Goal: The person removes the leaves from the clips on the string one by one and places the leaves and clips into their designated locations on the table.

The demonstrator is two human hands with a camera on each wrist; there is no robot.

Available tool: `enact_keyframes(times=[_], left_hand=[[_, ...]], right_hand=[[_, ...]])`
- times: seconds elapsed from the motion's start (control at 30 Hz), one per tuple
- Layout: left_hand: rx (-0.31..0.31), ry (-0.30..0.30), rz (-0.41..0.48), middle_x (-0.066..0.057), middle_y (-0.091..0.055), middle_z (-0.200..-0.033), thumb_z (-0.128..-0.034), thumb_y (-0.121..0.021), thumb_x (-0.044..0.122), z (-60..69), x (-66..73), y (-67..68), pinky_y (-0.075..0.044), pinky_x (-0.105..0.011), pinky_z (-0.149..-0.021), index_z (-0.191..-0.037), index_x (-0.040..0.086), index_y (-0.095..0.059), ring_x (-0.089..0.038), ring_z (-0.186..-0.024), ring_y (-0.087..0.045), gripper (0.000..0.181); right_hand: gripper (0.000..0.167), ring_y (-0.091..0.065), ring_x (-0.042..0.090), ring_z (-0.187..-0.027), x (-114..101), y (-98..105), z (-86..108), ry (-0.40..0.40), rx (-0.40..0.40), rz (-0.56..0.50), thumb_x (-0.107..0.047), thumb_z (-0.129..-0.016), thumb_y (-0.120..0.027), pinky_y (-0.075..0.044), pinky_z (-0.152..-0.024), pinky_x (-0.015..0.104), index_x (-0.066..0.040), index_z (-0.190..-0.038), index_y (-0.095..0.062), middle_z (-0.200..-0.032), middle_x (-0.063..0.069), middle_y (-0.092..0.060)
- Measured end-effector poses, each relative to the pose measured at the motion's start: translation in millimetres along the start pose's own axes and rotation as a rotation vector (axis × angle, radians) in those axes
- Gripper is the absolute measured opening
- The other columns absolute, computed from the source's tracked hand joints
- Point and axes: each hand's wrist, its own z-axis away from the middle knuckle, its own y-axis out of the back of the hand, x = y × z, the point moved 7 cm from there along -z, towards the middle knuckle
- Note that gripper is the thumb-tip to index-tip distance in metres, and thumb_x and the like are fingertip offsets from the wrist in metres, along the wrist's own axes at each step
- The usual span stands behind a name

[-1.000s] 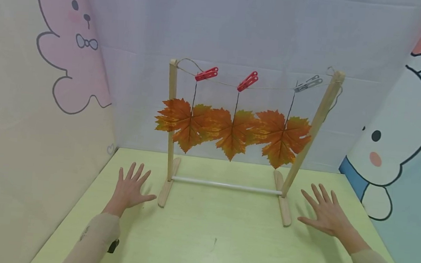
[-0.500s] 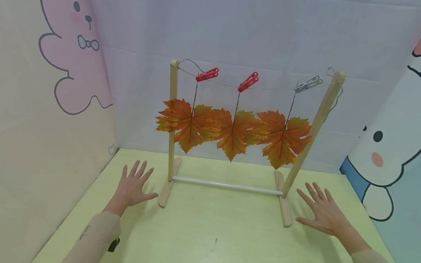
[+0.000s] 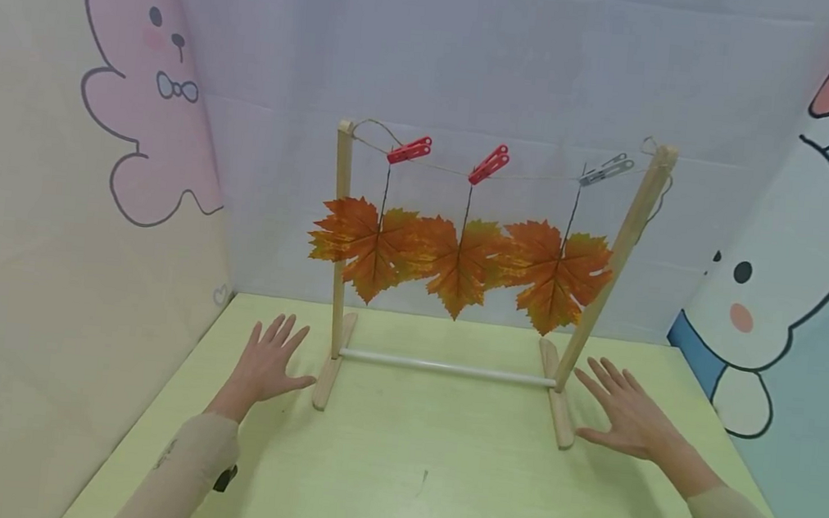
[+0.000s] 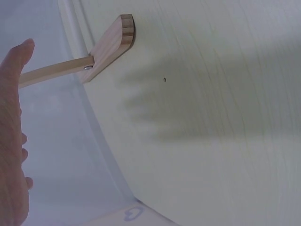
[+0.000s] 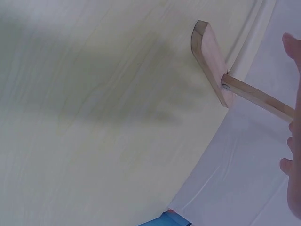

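A wooden stand (image 3: 641, 209) with a white crossbar (image 3: 449, 367) rests on the table. Along the twine (image 3: 533, 176) between its posts, two red clothespins (image 3: 409, 150) and a grey clothespin (image 3: 605, 170) hold three orange maple leaves (image 3: 557, 276) by dark stems. My left hand (image 3: 264, 369) hovers with spread fingers just left of the left foot. On the other side, my right hand (image 3: 626, 417) is spread close to the right foot. Each wrist view shows the hand at its edge and the wooden foot nearby, the left foot (image 4: 113, 44) and the right foot (image 5: 211, 66). Neither hand holds anything.
The pale yellow-green table (image 3: 428, 441) extends in front of the stand. A white cloth (image 3: 476, 59) hangs behind it. Side panels carry a pink cartoon animal (image 3: 131, 28) at left and a white rabbit (image 3: 775, 282) at right.
Both hands have shifted slightly inward toward the stand, the right one more. The stand, clothespins and leaves stay in place; the head view has moved a little.
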Motion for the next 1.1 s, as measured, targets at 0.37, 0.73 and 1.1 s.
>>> enact_keyframes(times=[0.37, 0.73, 1.1], left_hand=[[0.051, -0.056, 0.011, -0.022, -0.036, -0.139, -0.0725, -0.064, 0.053, -6.0, 6.3, 11.5, -0.023, -0.058, -0.101, -0.134, 0.003, -0.041, -0.039, -0.127, -0.031, 0.083], [0.132, -0.127, 0.061, -0.022, -0.042, -0.134, -0.0729, -0.067, 0.049, -10.5, 16.8, 25.1, -0.034, -0.052, -0.095, -0.133, 0.000, -0.042, -0.038, -0.119, -0.041, 0.081], [0.166, -0.158, 0.072, -0.021, -0.045, -0.130, -0.0730, -0.068, 0.048, -16.8, 24.3, 33.3, -0.037, -0.051, -0.093, -0.130, -0.001, -0.045, -0.038, -0.116, -0.044, 0.079]], right_hand=[[0.083, -0.036, 0.045, -0.121, -12, 9, -13.4, 0.022, -0.018, -0.020, -0.047, -0.068, -0.073, -0.033, -0.093, 0.056, -0.002, -0.131, -0.044, -0.134, 0.028, -0.038], [0.083, -0.038, 0.042, -0.121, -25, 16, -29.0, 0.068, -0.026, -0.018, -0.043, -0.067, -0.074, -0.031, -0.100, 0.048, 0.002, -0.130, -0.043, -0.134, 0.026, -0.040], [0.086, -0.041, 0.042, -0.118, -41, 23, -41.5, 0.141, 0.002, -0.035, -0.046, -0.067, -0.074, -0.038, -0.091, 0.053, 0.003, -0.130, -0.044, -0.130, 0.025, -0.045]])
